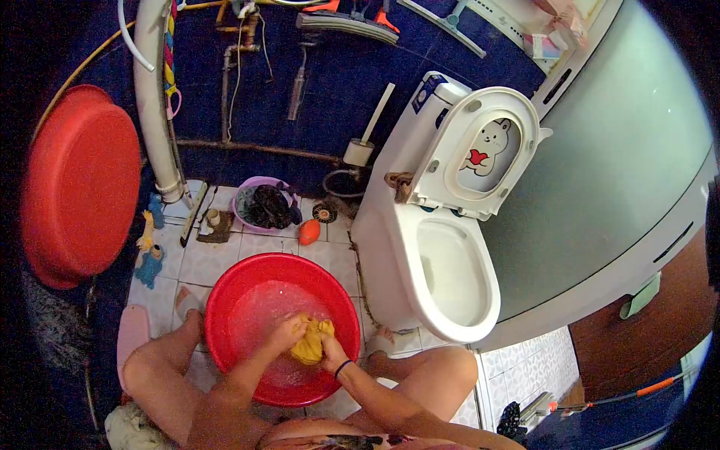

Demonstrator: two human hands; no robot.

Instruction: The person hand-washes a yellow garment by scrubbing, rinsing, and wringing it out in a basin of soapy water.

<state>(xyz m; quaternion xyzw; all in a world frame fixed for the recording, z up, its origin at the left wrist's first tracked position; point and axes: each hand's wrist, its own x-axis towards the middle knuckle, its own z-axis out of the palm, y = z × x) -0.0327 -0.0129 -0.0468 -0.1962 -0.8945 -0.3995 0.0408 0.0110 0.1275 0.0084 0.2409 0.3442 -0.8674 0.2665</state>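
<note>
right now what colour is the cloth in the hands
Yellow cloth, seen best in the head view.

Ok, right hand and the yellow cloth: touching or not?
Touching. Head view shows it: the right hand has its fingers closed on the side of the yellow cloth, inside the red basin's rim.

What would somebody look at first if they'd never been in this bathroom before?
Probably the big red basin in the middle of the floor, where the left hand and right hand hold a bright yellow cloth. Next might be the cartoon bear with a red heart, inside the raised toilet seat to the right. Another red tub stands on its side at the far left.
</note>
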